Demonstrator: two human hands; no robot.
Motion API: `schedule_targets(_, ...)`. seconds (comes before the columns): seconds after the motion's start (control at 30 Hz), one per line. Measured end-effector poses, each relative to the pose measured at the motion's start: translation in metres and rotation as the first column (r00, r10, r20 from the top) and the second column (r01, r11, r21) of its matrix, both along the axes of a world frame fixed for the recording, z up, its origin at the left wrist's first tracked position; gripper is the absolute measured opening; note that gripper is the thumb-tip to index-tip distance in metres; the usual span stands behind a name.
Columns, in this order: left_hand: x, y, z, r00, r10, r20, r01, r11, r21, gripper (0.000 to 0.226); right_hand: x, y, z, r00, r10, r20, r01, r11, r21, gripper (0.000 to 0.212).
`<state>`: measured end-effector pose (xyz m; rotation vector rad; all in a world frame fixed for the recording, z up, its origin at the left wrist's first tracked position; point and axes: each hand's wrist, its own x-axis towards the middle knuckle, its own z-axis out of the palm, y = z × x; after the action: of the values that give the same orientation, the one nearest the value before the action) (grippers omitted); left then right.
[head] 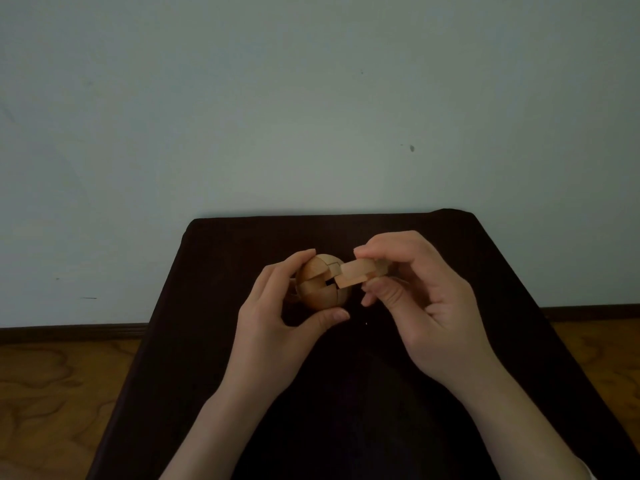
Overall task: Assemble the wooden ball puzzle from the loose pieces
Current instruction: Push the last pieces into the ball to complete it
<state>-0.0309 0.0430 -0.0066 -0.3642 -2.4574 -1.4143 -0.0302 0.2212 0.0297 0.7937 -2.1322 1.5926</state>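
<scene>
— Black cloth over the table [346, 427], both bare forearms reaching out across it. What is each hand doing?

— The left hand [277, 317] has thumb and curled fingers round the partly built round wooden ball [317, 284], held just above the cloth. The right hand [426, 299] pinches a flat pale wooden puzzle piece [356, 273] between thumb and fingertips, its end touching the ball's right side beside a small dark slot.

— How should the piece go in?

— I'd say keep the ball steady, line the piece up square with that slot and slide it straight, gently, or the loose segments may shift. Beyond them there's only the pale grey-green wall [311, 98].
</scene>
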Motion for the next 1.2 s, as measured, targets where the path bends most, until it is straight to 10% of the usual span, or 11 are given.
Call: schedule_targets(1.2,0.007,0.007,0.004,0.998,0.018,0.055,-0.019,1.000,0.020,0.068,-0.008,0.002,-0.013,0.966,-0.162,-0.201,0.185,0.977,0.104,0.030)
